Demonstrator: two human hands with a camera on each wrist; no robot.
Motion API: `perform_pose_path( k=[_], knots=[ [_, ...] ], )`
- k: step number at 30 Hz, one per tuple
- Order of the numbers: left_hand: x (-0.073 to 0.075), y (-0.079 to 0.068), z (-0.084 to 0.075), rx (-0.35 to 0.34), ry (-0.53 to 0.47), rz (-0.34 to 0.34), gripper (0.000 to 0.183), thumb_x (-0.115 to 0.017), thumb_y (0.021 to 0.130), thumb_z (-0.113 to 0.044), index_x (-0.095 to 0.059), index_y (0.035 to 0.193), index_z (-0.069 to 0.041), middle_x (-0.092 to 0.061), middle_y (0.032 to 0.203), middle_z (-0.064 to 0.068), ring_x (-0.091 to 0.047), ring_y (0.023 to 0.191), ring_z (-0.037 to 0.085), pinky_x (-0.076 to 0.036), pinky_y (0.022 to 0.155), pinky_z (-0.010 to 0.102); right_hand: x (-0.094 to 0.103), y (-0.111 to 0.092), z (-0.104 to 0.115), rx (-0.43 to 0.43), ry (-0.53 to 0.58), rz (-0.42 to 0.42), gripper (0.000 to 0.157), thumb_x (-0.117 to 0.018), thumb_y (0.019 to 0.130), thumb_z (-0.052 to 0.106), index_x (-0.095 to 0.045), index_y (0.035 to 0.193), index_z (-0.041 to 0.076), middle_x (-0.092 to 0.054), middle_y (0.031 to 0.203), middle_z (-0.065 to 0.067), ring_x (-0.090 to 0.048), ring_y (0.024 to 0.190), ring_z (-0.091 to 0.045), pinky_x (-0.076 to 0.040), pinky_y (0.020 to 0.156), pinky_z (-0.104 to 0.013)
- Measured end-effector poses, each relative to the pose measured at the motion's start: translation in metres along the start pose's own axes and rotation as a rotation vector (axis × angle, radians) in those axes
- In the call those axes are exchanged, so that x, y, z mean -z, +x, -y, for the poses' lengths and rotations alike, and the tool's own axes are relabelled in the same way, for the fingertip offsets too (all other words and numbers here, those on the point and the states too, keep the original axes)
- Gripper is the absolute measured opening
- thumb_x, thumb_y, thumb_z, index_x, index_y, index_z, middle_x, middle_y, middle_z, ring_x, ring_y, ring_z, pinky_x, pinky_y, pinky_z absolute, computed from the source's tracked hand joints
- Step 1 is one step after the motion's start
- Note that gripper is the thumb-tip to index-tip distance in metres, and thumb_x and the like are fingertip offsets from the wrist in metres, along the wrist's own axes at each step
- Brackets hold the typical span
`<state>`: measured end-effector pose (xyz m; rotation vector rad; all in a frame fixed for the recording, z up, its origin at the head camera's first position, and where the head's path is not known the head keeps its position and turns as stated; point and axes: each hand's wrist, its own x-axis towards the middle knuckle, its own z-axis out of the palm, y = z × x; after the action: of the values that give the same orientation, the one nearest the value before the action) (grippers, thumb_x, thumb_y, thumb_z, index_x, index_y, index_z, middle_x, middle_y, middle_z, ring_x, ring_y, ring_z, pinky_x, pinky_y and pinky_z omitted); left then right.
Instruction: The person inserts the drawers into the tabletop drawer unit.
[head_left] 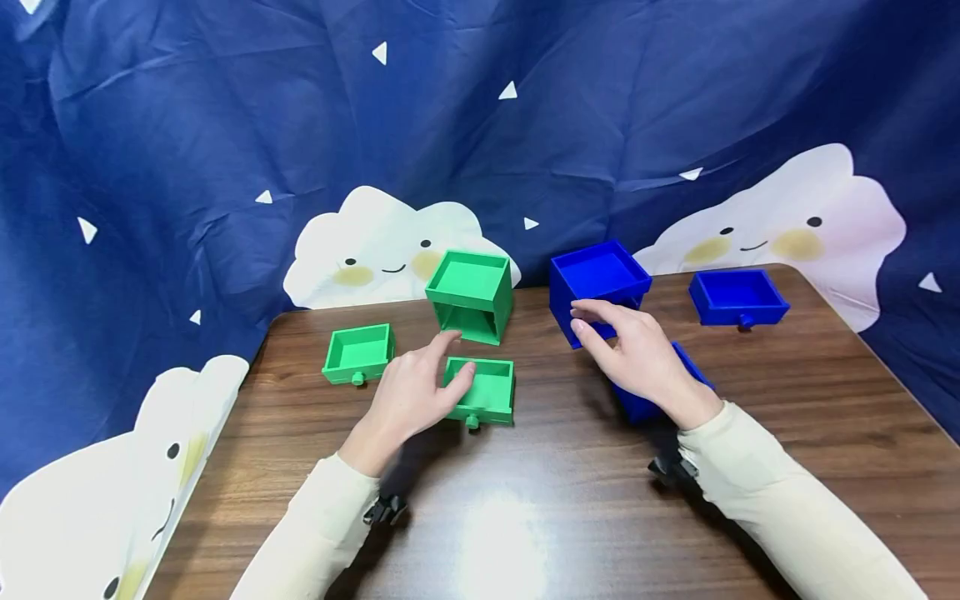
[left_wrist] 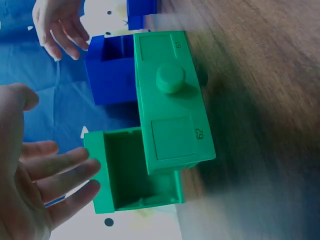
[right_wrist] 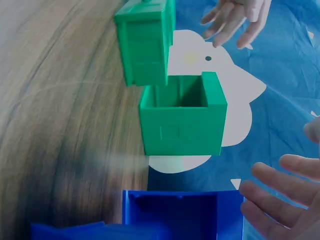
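Two hands on my feed, and both are relaxed: the left hand (head_left: pixel 412 392) reaches over the near green drawer (head_left: pixel 491 386), thumb and forefinger spread well apart, while the right hand (head_left: pixel 633 354) hangs before the blue cabinet (head_left: pixel 600 271) in the same loose, wide shape. I'm looking straight into that near green drawer, upright on the wooden table (head_left: pixel 570 500), knob toward me, plain green floor showing past the thumb. Just behind it stands the green cabinet (head_left: pixel 471 277), a shallow tray on top and a hollow gaping below, bare green walls inside. Off to its left sits the other green drawer (head_left: pixel 358 350), also upright, its flat floor in full view. Over on the blue side, I get the rimmed tray top, and the right wrist view gives me the cabinet's dark hollow. One blue drawer (head_left: pixel 636 407) lies half hidden beneath the right hand, so I can't read its inside; the far blue drawer (head_left: pixel 738 290) rests at the right, knob forward, blue floor visible. Whether any fingertip touches a cabinet, I can't tell.
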<state>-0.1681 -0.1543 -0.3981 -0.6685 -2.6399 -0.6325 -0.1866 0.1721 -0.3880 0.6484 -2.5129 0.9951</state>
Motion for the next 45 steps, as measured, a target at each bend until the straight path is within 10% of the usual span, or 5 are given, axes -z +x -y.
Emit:
perform_pose_path(
  k=[16,45],
  knots=[
    [0.002,-0.012,0.006,0.055,-0.128,-0.027,0.038,-0.067,0.101,-0.030,-0.069,0.132,-0.008,-0.082,0.109,0.009,-0.081,0.094,0.023,-0.065,0.084,0.044,-0.010,0.019,0.003,-0.063,0.119,0.040,0.034,-0.062,0.110,0.019,-0.069,0.139,0.001,-0.078,0.127,-0.017,-0.077,0.109,-0.034,-0.062,0.096,-0.055],
    [-0.002,-0.038,0.005,0.163,-0.163,0.052,0.033,-0.071,0.099,-0.029,-0.074,0.124,-0.007,-0.078,0.089,-0.004,-0.072,0.075,0.006,-0.060,0.073,0.028,-0.047,0.044,0.009,-0.082,0.220,0.077,0.036,-0.066,0.108,0.021,-0.068,0.139,0.001,-0.078,0.122,-0.017,-0.076,0.107,-0.032,-0.063,0.093,-0.052]
  ],
)
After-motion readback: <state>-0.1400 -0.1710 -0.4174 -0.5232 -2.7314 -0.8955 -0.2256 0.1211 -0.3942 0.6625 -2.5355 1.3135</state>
